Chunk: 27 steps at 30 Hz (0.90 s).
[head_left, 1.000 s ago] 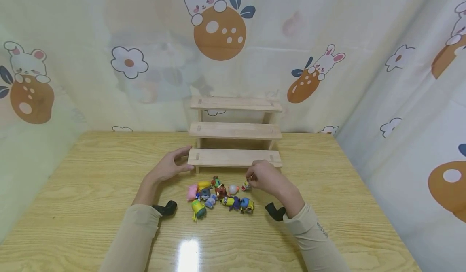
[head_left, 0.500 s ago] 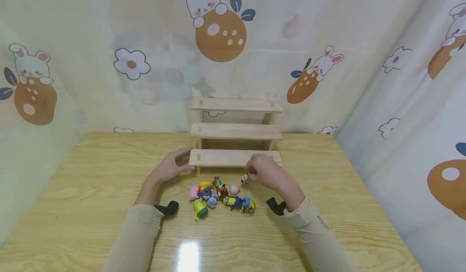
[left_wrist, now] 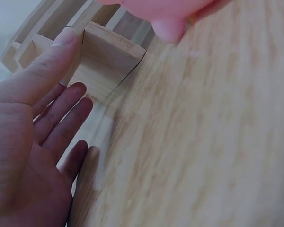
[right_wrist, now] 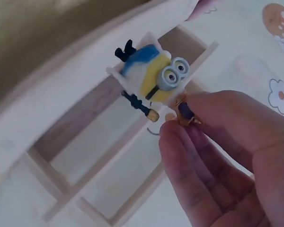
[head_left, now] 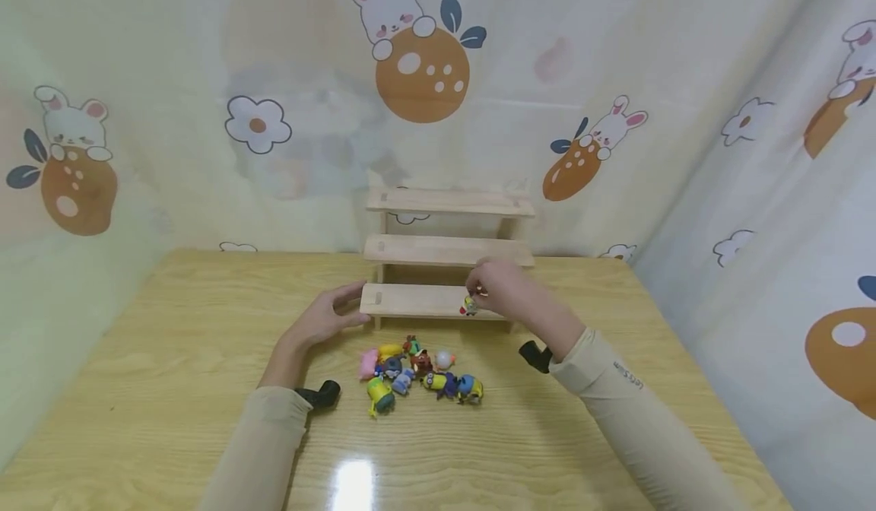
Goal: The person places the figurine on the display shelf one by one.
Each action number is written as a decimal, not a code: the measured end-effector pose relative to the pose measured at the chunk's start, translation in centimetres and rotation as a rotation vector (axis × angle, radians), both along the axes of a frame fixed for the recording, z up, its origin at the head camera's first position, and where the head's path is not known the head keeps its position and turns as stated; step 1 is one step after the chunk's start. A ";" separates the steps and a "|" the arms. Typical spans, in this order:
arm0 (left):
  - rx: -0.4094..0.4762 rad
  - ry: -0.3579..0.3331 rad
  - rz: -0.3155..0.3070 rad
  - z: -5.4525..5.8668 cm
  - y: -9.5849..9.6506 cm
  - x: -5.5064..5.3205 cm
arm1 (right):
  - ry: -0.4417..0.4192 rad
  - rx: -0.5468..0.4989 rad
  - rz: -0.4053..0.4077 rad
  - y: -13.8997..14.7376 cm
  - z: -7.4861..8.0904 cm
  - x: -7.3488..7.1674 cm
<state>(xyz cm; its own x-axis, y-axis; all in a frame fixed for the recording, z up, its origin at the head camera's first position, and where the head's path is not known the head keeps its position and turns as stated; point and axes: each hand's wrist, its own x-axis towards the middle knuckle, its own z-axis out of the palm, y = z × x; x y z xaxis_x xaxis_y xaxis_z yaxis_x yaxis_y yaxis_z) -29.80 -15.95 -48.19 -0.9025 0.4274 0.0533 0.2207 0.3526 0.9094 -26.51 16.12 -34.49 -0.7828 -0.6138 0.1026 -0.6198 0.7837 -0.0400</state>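
Observation:
My right hand (head_left: 509, 290) pinches a small minion figurine (right_wrist: 154, 71) by the brown piece on its head, between thumb and fingertips. The figurine is yellow, blue and white with grey goggles. In the head view it is at the right part of the lowest step of a three-step wooden display stand (head_left: 411, 298); whether it touches the step I cannot tell. My left hand (head_left: 325, 319) is at the left end of that step, thumb and fingers spread and loosely extended around the end (left_wrist: 113, 42). Contact there is unclear.
Several toy figures lie heaped on the wooden table before the stand: a pink one (head_left: 368, 363), a yellow-green one (head_left: 380, 395), a purple-and-yellow minion (head_left: 441, 382), a blue-and-yellow one (head_left: 469, 388) and a white ball-like one (head_left: 444, 359). A patterned curtain (head_left: 308, 192) hangs behind.
My right hand has lifted the minion figurine from the heap's right edge, up and away to the lowest step. The left hand stays at the stand's end. The head view has shifted slightly.

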 end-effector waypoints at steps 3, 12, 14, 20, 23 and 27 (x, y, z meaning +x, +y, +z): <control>0.016 -0.023 0.010 0.8 0.1 0.6 | -0.027 0.018 -0.016 -0.4 1.3 -0.7; -0.001 0.001 0.014 -1.3 -0.3 -0.6 | -0.028 0.031 -0.042 -2.0 4.1 -3.3; -0.006 0.009 0.012 -1.6 -0.4 -0.8 | -0.032 0.012 -0.041 -2.5 4.7 -4.0; -0.028 0.013 0.023 -1.8 -0.6 -0.9 | -0.005 -0.002 -0.034 -4.2 6.4 -6.2; -0.014 0.006 0.026 -1.8 -0.6 -0.9 | 0.000 -0.011 -0.043 -5.1 7.1 -7.1; 0.010 -0.009 0.026 -2.0 -0.5 -0.8 | 0.033 -0.017 -0.030 -6.1 7.8 -8.4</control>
<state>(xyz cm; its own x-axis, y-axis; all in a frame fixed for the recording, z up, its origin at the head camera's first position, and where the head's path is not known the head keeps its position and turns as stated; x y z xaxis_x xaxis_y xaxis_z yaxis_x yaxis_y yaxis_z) -30.62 -16.44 -50.17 -0.9139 0.4029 0.0488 0.2028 0.3492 0.9148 -34.94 10.07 -26.65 -0.7970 -0.5877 0.1394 -0.5969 0.8016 -0.0335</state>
